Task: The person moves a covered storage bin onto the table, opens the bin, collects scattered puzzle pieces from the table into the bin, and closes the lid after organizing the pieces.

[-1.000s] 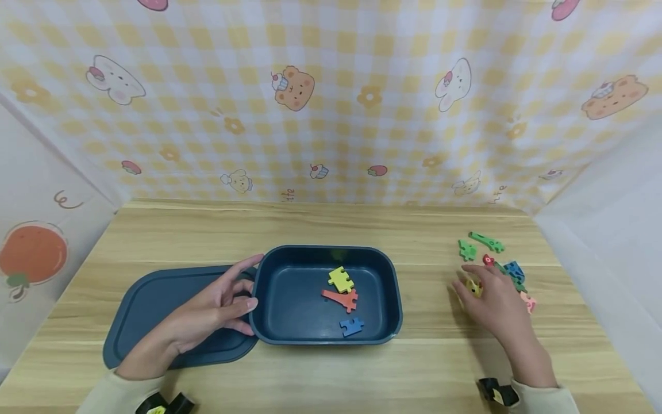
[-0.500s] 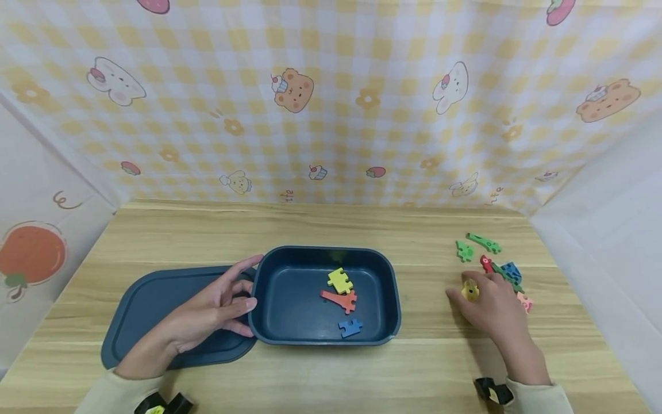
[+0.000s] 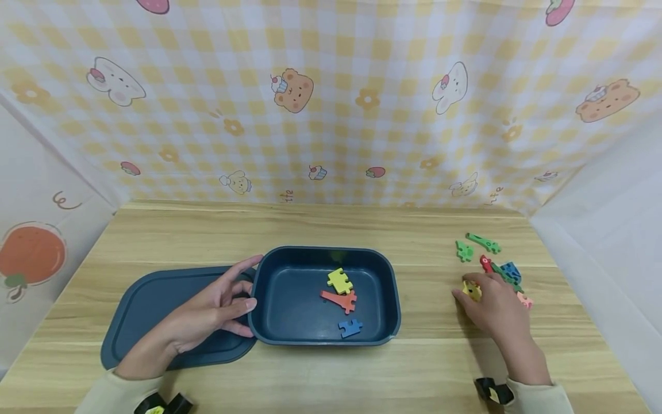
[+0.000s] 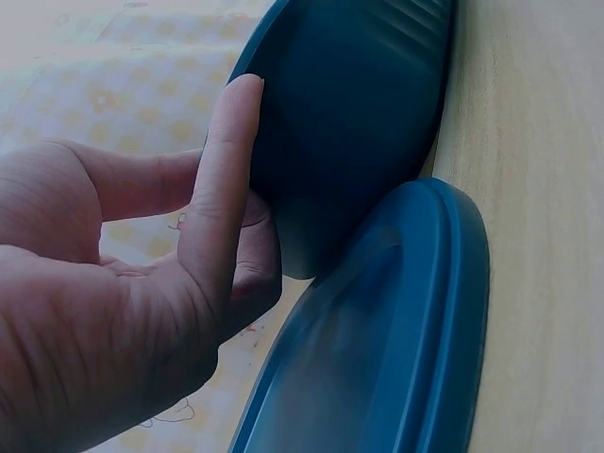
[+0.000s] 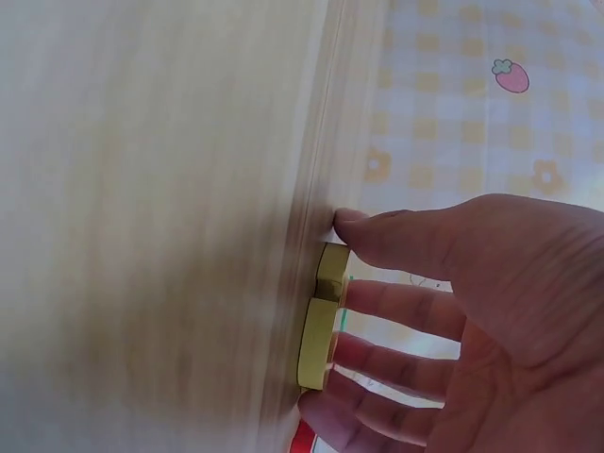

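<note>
A yellow puzzle piece (image 3: 472, 291) is on the right side of the surface (image 3: 429, 270), under the right hand (image 3: 499, 307). It is grasped by the fingers and thumb, which are curled round its edges; how hard it is squeezed cannot be told. No grip is made by the left hand (image 3: 212, 313); its fingers are just rested against the side of a dark blue box (image 3: 289, 310).

The yellow puzzle piece is likely light, stiff and not easily broken. Its flat face may be a bit slippery, so it is best pinched by its thick sides.

One dark blue box and one lid (image 3: 155, 293) are seen. Three pieces are held in the box: one plain yellow piece (image 3: 339, 280), one orange piece (image 3: 345, 301) and one small blue piece (image 3: 350, 328). Near the right hand, six loose pieces can be counted: one long green piece (image 3: 483, 242), one short green piece (image 3: 464, 252), one red piece (image 3: 486, 264), one dark green piece (image 3: 507, 277), one patterned blue piece (image 3: 511, 271) and one pink piece (image 3: 525, 300). More may be hidden there.
</note>
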The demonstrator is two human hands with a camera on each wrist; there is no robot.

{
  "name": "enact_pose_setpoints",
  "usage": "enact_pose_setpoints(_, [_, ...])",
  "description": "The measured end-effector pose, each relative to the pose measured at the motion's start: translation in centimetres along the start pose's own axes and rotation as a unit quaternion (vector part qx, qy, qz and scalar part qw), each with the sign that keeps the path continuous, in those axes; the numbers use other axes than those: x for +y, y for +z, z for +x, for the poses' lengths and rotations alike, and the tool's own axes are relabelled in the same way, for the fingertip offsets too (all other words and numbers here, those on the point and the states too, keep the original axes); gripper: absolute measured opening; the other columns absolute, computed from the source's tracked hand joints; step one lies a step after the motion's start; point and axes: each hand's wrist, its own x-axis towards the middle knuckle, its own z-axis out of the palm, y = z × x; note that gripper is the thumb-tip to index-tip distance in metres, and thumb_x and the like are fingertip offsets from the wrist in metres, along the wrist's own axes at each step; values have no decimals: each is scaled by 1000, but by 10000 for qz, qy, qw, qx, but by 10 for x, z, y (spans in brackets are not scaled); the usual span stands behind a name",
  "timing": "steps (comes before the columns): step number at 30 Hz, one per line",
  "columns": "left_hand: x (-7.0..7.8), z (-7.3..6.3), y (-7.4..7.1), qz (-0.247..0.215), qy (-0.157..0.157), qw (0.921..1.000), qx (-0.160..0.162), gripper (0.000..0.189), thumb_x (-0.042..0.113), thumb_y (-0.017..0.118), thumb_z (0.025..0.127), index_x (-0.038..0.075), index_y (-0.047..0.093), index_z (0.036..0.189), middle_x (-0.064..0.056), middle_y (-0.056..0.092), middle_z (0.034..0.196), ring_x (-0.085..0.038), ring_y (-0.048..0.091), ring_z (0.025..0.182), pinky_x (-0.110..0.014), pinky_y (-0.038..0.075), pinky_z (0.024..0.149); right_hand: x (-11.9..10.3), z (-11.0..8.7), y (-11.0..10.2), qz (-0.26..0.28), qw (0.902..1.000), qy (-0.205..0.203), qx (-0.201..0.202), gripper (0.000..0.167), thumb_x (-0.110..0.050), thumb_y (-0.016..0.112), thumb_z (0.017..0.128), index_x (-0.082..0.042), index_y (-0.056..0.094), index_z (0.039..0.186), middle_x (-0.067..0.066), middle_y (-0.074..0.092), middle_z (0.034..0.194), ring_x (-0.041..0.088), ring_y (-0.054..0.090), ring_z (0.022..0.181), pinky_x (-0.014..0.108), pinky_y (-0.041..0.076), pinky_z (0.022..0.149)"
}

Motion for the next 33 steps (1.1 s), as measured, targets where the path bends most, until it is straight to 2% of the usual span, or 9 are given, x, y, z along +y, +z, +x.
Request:
enact_pose_setpoints(5, [-1,0,0,1,4,10000,-2,85,14,58,110,26,1,171,-12,49,117,-20,72,93,-50,67,86,-2,1,0,134,9999,62,-50,46,-26,78,95,2,69,130,37,60,134,59,58,121,71,53,91])
enact_pose_setpoints(11, [0,1,0,20,-11,10000,10,85,14,59,110,26,1,171,-13,49,118,-20,72,93,-50,67,86,-3,0,-1,-52,9999,67,-113,49,-29,77,95,4,69,131,38,60,134,60,59,119,70,55,87])
enact_pose_setpoints(17, [1,0,0,49,-71,9999,93,86,15,60,109,26,1,171,-13,48,119,-19,71,94,-50,67,87,-5,1,-1,-137,9998,-118,-111,49,-26,76,96,9,68,129,39,62,131,60,62,115,69,56,86])
enact_pose_setpoints(21, [1,0,0,74,-63,9999,99,86,15,60,109,26,1,171,-14,48,119,-19,71,94,-50,67,87,-4,2,-1,2,9998,-192,-66,43,-21,76,96,10,70,125,37,65,128,58,63,114,68,56,88])
enact_pose_setpoints(28, [0,1,0,85,-54,9999,74,86,15,60,109,26,1,171,-15,48,120,-19,70,94,-50,67,87,-5,3,-2,246,9997,-36,-77,40,-21,74,95,7,71,124,37,66,131,57,62,118,67,56,89])
enact_pose_setpoints(30, [0,0,0,83,-60,9999,81,87,14,60,109,26,2,171,-14,47,119,-18,69,93,-50,67,87,-6,3,-2,298,9995,-33,-5,39,-19,73,94,7,72,124,37,66,131,55,64,117,63,57,86])
enact_pose_setpoints(33, [0,0,0,87,-44,9999,85,87,14,61,109,26,2,171,-12,47,117,-16,68,92,-51,67,86,-6,2,-1,400,9987,-148,280,36,-15,72,91,6,75,119,35,69,126,46,65,102,45,54,70])
